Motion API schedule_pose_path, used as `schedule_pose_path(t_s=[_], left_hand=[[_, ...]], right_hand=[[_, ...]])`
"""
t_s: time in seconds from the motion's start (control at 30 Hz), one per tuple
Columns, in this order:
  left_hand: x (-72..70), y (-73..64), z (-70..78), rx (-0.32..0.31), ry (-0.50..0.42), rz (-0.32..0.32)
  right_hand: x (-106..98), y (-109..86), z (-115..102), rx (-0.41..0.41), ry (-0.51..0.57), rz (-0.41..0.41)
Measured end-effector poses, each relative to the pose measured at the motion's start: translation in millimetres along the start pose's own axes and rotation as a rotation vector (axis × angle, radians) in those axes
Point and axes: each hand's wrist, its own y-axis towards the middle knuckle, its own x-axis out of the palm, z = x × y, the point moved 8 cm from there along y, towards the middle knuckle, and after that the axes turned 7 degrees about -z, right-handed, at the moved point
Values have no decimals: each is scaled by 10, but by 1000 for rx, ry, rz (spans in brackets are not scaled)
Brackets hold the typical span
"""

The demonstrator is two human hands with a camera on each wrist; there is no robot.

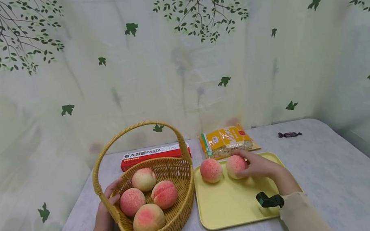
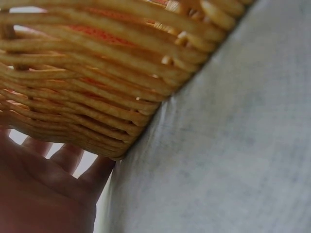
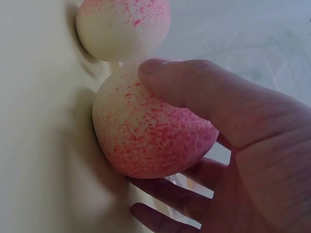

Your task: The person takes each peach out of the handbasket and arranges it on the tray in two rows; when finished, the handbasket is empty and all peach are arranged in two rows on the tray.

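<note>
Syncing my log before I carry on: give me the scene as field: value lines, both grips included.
left grip: on the basket's left side
right grip: holding a peach at the tray's far edge
basket contents: four peaches
beside held peach: second peach, on the tray
behind basket: pasta box
behind tray: yellow bag
far right: wrapped candy

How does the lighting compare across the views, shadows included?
Head: bright, fairly even light on basket and tray; left wrist: dimmer, left hand darkly shaded; right wrist: soft shadows on the tray beside the peach the right hand holds.
</note>
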Motion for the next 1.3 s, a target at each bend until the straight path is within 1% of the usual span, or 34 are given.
schedule_pose_path(t_s=[0.1, 0.2, 0.37, 0.43, 0.63, 0.73, 0.8, 0.9, 1.0, 1.1, 1.17, 1.3], left_hand=[[0, 15, -5, 3, 0, 4], [5, 20, -1, 17, 0, 4], [4, 16, 24, 42, 20, 7], [3, 8, 30, 39, 28, 8], [3, 14, 18, -1, 34, 8], [7, 23, 20, 5, 25, 7], [10, 24, 20, 12, 17, 7], [-17, 15, 27, 21, 15, 14], [-30, 18, 31, 25, 3, 20], [-21, 30, 33, 31, -7, 15], [-17, 37, 20, 22, -2, 15], [-26, 23, -7, 0, 17, 24]], right_hand=[[29, -1, 42, 18, 2, -29], [38, 3, 70, 34, 4, -29], [37, 27, 53, 18, -4, -23], [35, 31, 37, 10, -10, -20], [-31, -1, -59, -18, -3, 17], [-80, -26, -114, -34, -13, 50], [-109, -42, -157, -45, -35, 86], [-146, -34, -307, -102, -54, 152], [-168, -39, -507, -196, -77, 228], [-147, -50, -695, -280, -72, 285], [-103, -52, -807, -328, -76, 301], [34, -29, -993, -399, -93, 291]])
